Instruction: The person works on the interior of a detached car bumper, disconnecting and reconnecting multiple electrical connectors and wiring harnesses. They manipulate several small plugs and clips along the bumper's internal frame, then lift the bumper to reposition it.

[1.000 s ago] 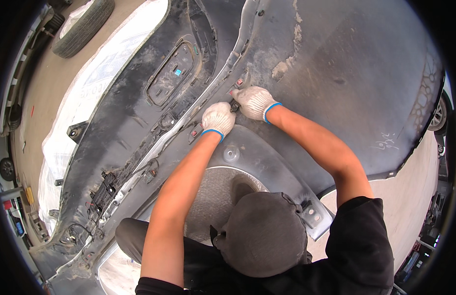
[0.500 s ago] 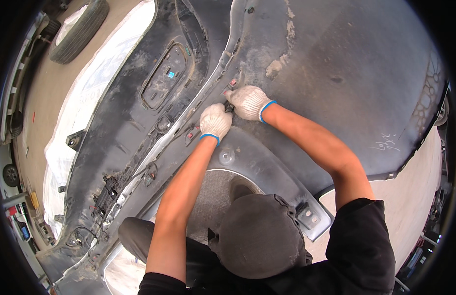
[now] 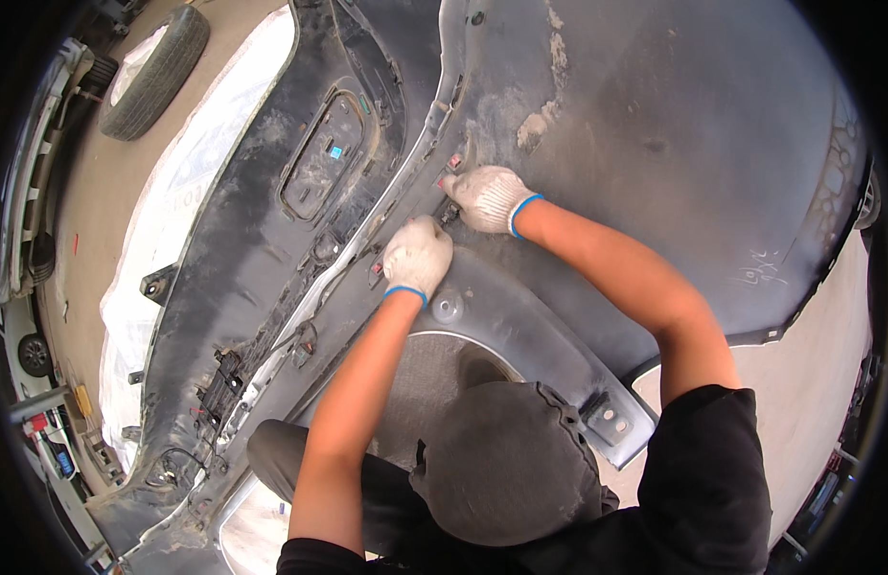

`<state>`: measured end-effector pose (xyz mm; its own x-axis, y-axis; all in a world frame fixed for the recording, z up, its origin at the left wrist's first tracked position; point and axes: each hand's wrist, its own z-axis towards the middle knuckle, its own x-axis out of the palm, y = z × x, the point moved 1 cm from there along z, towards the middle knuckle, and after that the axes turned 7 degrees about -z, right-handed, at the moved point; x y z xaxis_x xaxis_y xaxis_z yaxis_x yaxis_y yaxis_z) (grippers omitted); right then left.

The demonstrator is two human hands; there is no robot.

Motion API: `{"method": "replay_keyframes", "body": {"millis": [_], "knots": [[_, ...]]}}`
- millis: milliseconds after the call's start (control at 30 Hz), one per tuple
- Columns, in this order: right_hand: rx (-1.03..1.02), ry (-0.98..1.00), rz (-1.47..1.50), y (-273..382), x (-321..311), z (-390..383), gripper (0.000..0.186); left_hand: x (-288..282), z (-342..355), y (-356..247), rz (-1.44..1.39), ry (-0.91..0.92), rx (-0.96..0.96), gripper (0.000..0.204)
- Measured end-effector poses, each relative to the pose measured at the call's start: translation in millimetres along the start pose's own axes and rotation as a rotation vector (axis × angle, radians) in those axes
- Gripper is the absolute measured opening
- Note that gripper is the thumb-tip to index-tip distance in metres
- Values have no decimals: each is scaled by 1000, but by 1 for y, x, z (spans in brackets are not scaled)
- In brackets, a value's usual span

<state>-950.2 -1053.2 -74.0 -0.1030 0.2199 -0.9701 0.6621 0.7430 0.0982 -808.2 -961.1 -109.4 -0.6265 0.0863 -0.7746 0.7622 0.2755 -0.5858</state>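
Both hands wear white knitted gloves with blue cuffs, over a long seam in a large dark grey moulded car panel. My left hand is closed in a loose fist at the seam, its fingertips hidden beneath the glove. Just beyond it, to the right, my right hand is also closed, its fingers pressed down beside a small dark fitting between the two hands. What either hand grips is hidden. A red clip shows beyond the right fingertips; another red clip lies beside the left hand.
Left of the seam lies a second dirty dark panel with an oval recess and loose wiring. White sheeting lies under it. A tyre rests on the floor at far left. A metal-holed bracket end juts out near my right arm.
My left hand has slid slightly down and back from the small dark fitting, showing more of it. The right hand stays nearly in place. The whole view has shifted a little.
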Motion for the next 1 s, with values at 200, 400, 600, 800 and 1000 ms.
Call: {"method": "replay_keyframes", "body": {"millis": [200, 400, 600, 800, 1000], "knots": [[14, 48, 7, 6, -12, 0, 25, -6, 17, -2, -186, 140, -73, 31], [-30, -30, 5, -1, 5, 2, 30, 0, 19, 2, -299, 125, -79, 32], [-64, -56, 16, -1, 6, 4, 26, 5, 18, 9, -416, 114, -119, 33], [-79, -79, 6, -4, 10, 4, 24, 4, 20, 6, -466, 156, -126, 34], [-55, -43, 11, -4, 4, 3, 30, 7, 22, 13, -370, 135, -81, 32]]}}
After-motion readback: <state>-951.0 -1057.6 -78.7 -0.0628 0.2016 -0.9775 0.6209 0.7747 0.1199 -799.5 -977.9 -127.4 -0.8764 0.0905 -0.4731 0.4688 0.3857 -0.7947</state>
